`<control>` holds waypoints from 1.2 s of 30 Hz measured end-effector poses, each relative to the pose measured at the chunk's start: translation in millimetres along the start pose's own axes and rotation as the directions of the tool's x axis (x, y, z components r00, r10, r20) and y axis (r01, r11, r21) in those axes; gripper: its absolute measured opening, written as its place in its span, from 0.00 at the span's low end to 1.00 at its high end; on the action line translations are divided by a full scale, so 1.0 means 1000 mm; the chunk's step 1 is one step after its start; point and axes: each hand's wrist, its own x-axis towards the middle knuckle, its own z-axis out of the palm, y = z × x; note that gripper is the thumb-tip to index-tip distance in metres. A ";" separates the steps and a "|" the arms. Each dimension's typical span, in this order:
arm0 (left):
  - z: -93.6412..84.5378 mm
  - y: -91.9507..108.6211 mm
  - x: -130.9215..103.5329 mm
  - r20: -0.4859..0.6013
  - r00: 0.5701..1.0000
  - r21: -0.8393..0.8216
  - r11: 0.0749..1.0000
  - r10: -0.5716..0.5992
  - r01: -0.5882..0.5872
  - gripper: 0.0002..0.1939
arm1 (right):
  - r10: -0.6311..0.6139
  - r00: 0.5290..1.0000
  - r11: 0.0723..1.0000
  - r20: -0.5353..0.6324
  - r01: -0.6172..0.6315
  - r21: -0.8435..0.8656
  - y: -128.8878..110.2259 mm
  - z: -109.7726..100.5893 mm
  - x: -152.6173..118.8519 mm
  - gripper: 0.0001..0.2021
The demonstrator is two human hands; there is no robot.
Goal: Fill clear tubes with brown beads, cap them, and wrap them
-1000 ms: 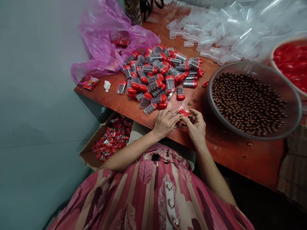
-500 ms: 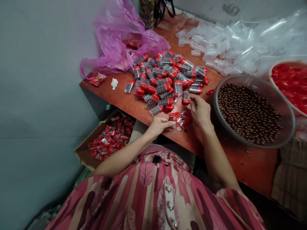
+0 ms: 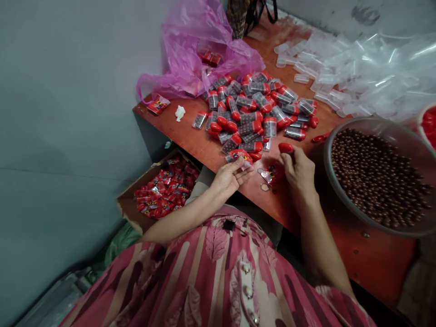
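Landmark: the pile of filled tubes (image 3: 252, 109), mid-table.

Left to right:
- Box of red packets (image 3: 166, 188): below the table edge, left of and lower than the pile. Looks unchanged.
- Loose red packet (image 3: 158, 105) and white scrap (image 3: 180, 113): on the table, left of the pile. Same spots as before.
- Pink bag (image 3: 190, 59): behind the pile, to its left, red packs inside. Same.
- Left hand (image 3: 229, 178): at the pile's near edge, thumb and fingers pinching a red wrapper (image 3: 242, 158). Half a second ago that wrapper was down on the table; now it's raised, other fingers spread.
- Second wrapper (image 3: 270, 174): still flat on the table (image 3: 368, 259), near side of the pile, between the hands.
- Right hand (image 3: 299, 175): right of the pile's near edge, fingertips closed on a tube with a red cap (image 3: 286, 147). Tube was lying by the pile before, now picked up; its clear part is hard to make out.
- Clear empty tubes (image 3: 327, 77): behind and right of the pile. Same.
- Bowl of brown balls (image 3: 378, 177): right of the pile. Same.
- Tub of red caps (image 3: 428, 125): far right, more cut off by the view now.
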 end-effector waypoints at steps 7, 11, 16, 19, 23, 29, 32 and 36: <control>0.008 -0.012 0.002 0.024 0.998 -0.061 0.997 0.051 -0.050 0.08 | 0.214 0.929 0.585 0.303 -0.370 0.722 -0.069 0.000 -0.077 0.12; 0.013 -0.023 0.001 0.089 0.989 -0.026 0.993 0.119 -0.117 0.12 | 0.270 0.916 0.528 0.297 -0.399 0.750 -0.071 0.011 -0.080 0.12; 0.019 -0.029 -0.006 0.131 0.970 0.136 0.966 0.203 -0.221 0.18 | 0.260 0.919 0.495 0.298 -0.391 0.776 -0.066 0.012 -0.079 0.13; 0.021 -0.030 -0.007 0.174 0.955 0.208 0.940 0.238 -0.272 0.16 | 0.254 0.912 0.431 0.322 -0.405 0.806 -0.064 0.014 -0.079 0.13; 0.018 -0.030 -0.004 0.241 0.930 0.267 0.902 0.277 -0.338 0.13 | 0.317 0.934 0.563 0.165 -0.325 0.760 -0.064 0.019 -0.083 0.12; 0.014 -0.027 -0.006 0.237 0.952 0.382 0.882 0.196 -0.276 0.16 | 0.301 0.941 0.563 0.158 -0.308 0.767 -0.065 0.023 -0.084 0.12; 0.015 -0.023 -0.009 0.249 0.962 0.446 0.867 0.116 -0.220 0.17 | 0.291 0.897 0.287 0.334 -0.415 0.864 -0.064 0.024 -0.082 0.14; 0.014 -0.019 -0.007 0.262 0.962 0.526 0.826 0.071 -0.204 0.17 | 0.313 0.902 0.350 0.298 -0.401 0.846 -0.064 0.021 -0.082 0.14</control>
